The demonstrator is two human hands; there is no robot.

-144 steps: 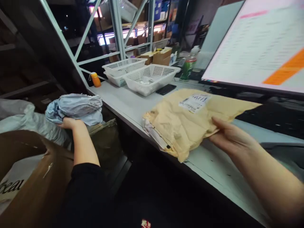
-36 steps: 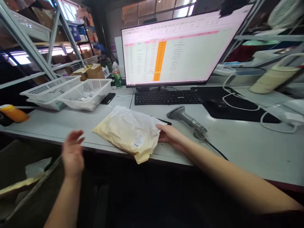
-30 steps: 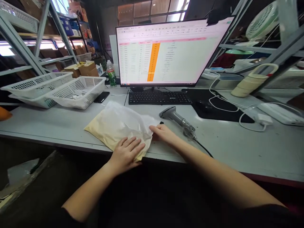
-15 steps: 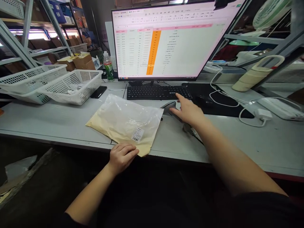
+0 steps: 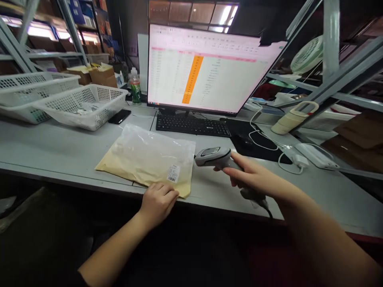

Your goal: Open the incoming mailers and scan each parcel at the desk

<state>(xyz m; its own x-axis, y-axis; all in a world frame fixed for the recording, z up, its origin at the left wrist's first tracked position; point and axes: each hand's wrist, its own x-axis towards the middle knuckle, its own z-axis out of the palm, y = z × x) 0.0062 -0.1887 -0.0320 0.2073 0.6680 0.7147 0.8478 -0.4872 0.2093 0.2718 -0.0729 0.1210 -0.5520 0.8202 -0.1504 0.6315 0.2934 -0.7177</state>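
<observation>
A plastic bag with yellowish contents along its near side lies flat at the desk's front edge. Its white barcode label faces up near the right corner. My left hand grips the bag's near edge, fingers curled over it and thumb partly hidden. Just right of the bag, my right hand is wrapped around the handle of a grey barcode scanner. The scanner is raised off the desk, its head pointing left towards the bag. A dark cable hangs below that hand.
Behind the bag stand a black keyboard and a monitor showing a spreadsheet. White baskets, a phone and a bottle are at left. A mouse, white cables and a cream tumbler are at right.
My right hand has drawn back from beside the keyboard and picked up the barcode scanner from the desk. My left hand stays on the bag's edge. The view has shifted slightly.
</observation>
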